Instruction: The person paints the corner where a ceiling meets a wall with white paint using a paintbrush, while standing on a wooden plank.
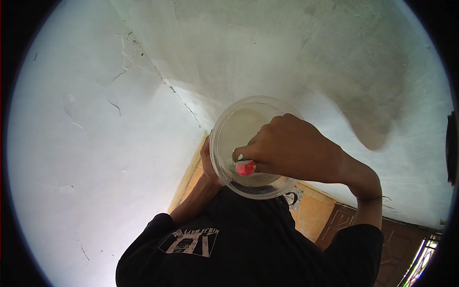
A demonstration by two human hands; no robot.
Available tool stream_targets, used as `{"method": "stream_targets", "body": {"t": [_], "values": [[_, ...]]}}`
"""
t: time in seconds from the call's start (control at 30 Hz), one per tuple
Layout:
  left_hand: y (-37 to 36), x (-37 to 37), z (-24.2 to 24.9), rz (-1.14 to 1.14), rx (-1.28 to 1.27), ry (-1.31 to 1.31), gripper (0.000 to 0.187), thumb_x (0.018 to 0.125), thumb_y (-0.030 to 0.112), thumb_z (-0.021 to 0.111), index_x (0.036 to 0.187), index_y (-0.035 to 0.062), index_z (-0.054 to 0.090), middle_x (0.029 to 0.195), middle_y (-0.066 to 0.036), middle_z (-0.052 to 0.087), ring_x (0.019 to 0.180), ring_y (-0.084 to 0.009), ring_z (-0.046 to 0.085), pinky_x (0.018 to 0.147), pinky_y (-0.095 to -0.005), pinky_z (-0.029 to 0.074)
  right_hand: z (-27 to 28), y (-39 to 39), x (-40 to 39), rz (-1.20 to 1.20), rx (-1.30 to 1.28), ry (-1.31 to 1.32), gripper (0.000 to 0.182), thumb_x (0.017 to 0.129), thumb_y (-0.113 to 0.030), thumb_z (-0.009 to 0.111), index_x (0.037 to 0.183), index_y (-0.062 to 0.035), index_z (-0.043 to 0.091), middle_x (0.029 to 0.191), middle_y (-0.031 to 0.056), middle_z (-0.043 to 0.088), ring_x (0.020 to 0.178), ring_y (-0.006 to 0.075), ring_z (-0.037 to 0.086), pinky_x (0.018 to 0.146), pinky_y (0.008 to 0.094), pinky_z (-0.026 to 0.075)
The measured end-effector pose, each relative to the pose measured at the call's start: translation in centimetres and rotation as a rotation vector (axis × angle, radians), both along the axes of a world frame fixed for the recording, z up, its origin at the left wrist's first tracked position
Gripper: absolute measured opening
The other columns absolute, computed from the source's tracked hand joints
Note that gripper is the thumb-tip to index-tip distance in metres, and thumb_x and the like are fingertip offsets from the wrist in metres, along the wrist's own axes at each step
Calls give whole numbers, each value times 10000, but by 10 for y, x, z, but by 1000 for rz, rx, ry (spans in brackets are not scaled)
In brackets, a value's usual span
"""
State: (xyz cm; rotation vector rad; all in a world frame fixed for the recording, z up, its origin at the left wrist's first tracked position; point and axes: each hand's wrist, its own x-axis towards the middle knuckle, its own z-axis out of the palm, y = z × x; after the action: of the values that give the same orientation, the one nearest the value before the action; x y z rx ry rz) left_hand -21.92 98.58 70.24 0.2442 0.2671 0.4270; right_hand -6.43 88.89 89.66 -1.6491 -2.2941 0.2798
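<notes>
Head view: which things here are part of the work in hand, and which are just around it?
In hand:
- clear plastic bowl, gripped at its rim by the left hand
- red tool, its shape unclear, pinched in the right hand inside the bowl

Just around:
- white cracked walls
- orange tiled floor
- dark patterned door
- black printed shirt

The right hand [287, 146] is curling into a loose fist, knuckles upward, fingers pinching closed at their tips, wrist bending down into a bare forearm. The left hand [209, 162] is mostly hidden, its fingers gripping from behind, its forearm running down into a black sleeve.
</notes>
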Motion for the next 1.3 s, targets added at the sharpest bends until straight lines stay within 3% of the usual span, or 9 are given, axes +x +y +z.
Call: {"method": "stream_targets", "body": {"t": [0.2,0.33,0.43,0.53,0.87,0.97,1.03,1.13,1.3], "values": [[-5,1,-28,-66,-116,-54,513,995,423,374,1293,39,537,1229,-134,622,1108,-273,616,949,-419,520,17,-9,4,-14,-70,-113,160,813,-225,685,961,-172,711,710,30,706,619,219,686,560,335,515],[-14,9,-4,-49,-64,-26,538,987,430,380,1330,38,514,1284,-151,591,1153,-302,589,976,-443,502,29,-23,20,-61,29,-57,206,755,-250,744,945,-170,739,764,28,730,660,208,707,586,301,538],[-22,13,2,-66,-30,-5,549,991,433,365,1356,43,496,1325,-157,562,1190,-317,562,1002,-461,481,52,-36,28,-215,-82,125,99,803,-193,688,869,-139,738,737,72,677,653,248,660,608,362,518],[-27,16,14,-76,-73,27,554,996,431,351,1375,49,483,1357,-159,539,1219,-326,541,1024,-473,463,44,-54,32,-216,103,144,164,780,-209,716,933,-162,751,796,36,716,708,215,688,618,339,528],[-44,28,18,-123,-224,28,517,1010,380,335,1369,39,484,1317,-156,568,1180,-320,572,1023,-471,466,36,-81,45,-227,258,53,204,758,-221,757,958,-183,756,856,-11,730,803,155,707,628,295,563],[-47,33,-1,-119,-163,-43,650,995,498,384,1459,47,323,1416,-204,446,1264,-375,488,1056,-570,411,37,-84,46,-241,321,79,211,745,-245,767,943,-175,756,851,-13,729,808,153,709,631,293,568],[-47,35,-1,-129,-160,-42,652,993,502,388,1455,45,325,1415,-207,447,1264,-376,489,1054,-574,412,31,-87,51,-208,294,2,223,733,-270,776,933,-175,758,842,-14,729,797,154,710,635,291,572],[-50,35,30,-148,-227,23,524,1002,394,348,1353,34,496,1307,-165,575,1175,-321,578,1016,-485,471,44,-87,43,-338,354,96,247,678,-247,782,912,-167,789,828,19,750,758,149,718,654,268,595],[-52,34,32,-108,-82,35,519,995,395,361,1332,32,518,1296,-156,585,1181,-311,575,1016,-474,469,40,-87,58,-214,404,136,213,686,-214,827,870,-126,767,832,20,743,743,137,718,626,265,579]]}}
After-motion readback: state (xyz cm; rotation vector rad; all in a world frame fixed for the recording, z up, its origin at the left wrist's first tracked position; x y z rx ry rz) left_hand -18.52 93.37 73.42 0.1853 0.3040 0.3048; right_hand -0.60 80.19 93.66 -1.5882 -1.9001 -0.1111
